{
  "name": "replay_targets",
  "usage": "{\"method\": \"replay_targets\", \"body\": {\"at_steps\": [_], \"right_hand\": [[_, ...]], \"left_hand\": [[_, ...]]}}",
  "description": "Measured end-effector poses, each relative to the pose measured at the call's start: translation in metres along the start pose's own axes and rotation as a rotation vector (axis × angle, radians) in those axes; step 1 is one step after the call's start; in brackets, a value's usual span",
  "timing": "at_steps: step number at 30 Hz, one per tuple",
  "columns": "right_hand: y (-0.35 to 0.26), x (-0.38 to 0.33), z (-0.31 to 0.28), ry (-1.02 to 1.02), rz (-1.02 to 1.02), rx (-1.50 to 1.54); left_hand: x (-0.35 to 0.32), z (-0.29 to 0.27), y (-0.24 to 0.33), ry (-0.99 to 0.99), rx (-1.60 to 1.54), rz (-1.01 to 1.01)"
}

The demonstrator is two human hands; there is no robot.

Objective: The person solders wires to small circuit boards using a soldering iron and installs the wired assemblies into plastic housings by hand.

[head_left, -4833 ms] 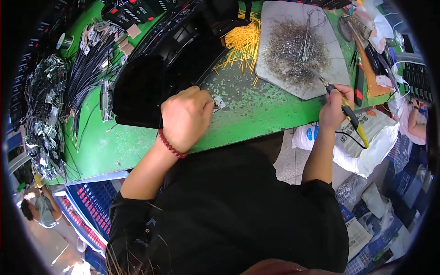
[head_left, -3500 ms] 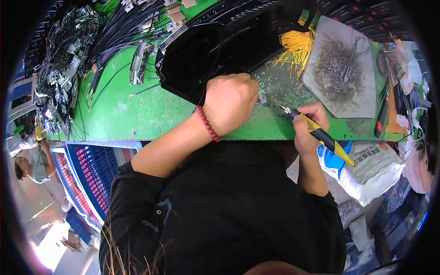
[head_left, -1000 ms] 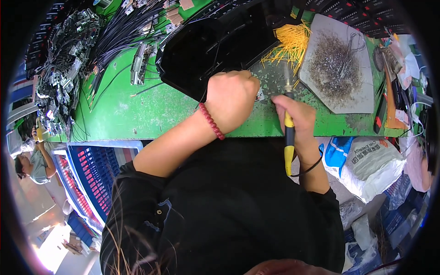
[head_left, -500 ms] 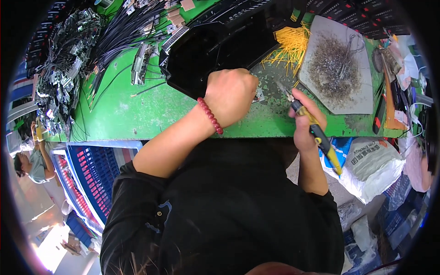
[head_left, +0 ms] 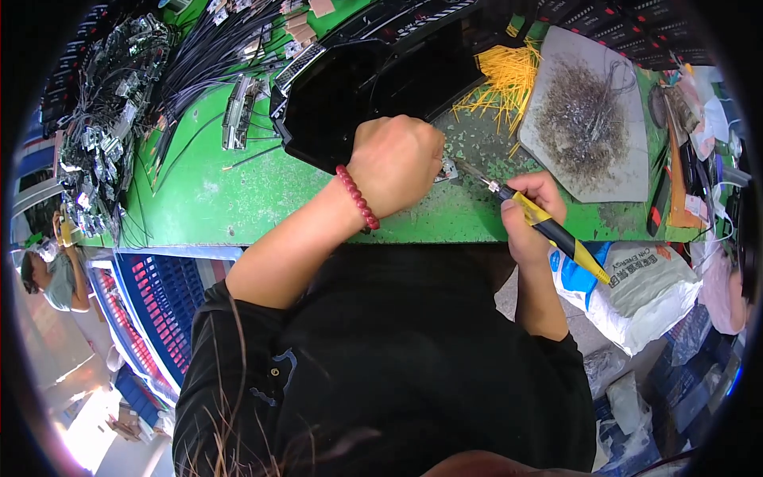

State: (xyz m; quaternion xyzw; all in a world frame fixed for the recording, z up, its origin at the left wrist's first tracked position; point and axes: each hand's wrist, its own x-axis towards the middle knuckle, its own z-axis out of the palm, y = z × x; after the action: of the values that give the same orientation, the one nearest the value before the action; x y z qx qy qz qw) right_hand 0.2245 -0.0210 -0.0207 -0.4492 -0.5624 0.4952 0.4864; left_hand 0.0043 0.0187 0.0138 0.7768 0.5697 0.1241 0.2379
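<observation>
My left hand (head_left: 397, 163), with a red bead bracelet at its wrist, is closed in a fist at the near edge of a large black plastic housing (head_left: 334, 103). What its curled fingers hold is hidden. By them a small silvery piece (head_left: 447, 170), perhaps a little board, shows at the table surface. A yellow and black soldering iron (head_left: 556, 230) is gripped in my right hand (head_left: 534, 213). Its thin tip points left and lies close to the silvery piece; whether they touch I cannot tell.
Yellow wires (head_left: 510, 75) lie beside a grey slab (head_left: 584, 119) covered in dark residue. Black cables (head_left: 214, 63) and heaped metal connectors (head_left: 119, 135) fill the green table's (head_left: 199, 191) left side. Below are a blue crate (head_left: 163, 298) and white sack (head_left: 648, 294). Someone (head_left: 60, 278) is at far left.
The soldering iron has tilted flatter, and its tip has come left and nearer me, toward the silvery piece. My left hand and the housing have shifted slightly left.
</observation>
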Motion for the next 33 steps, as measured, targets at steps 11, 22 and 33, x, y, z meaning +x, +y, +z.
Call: {"method": "replay_targets", "body": {"at_steps": [11, 22, 33], "right_hand": [[0.0039, -0.0033, 0.0, 0.023, -0.003, -0.023], [0.0033, -0.0034, 0.0002, 0.056, -0.071, -0.004], [0.0031, -0.0021, -0.0035, -0.017, -0.066, -0.055]], "left_hand": [[0.0019, -0.0008, -0.002, -0.016, -0.055, -0.007], [0.0017, -0.0019, -0.0015, -0.015, -0.074, 0.013], [0.0034, -0.0031, -0.0023, -0.04, -0.042, -0.004]]}}
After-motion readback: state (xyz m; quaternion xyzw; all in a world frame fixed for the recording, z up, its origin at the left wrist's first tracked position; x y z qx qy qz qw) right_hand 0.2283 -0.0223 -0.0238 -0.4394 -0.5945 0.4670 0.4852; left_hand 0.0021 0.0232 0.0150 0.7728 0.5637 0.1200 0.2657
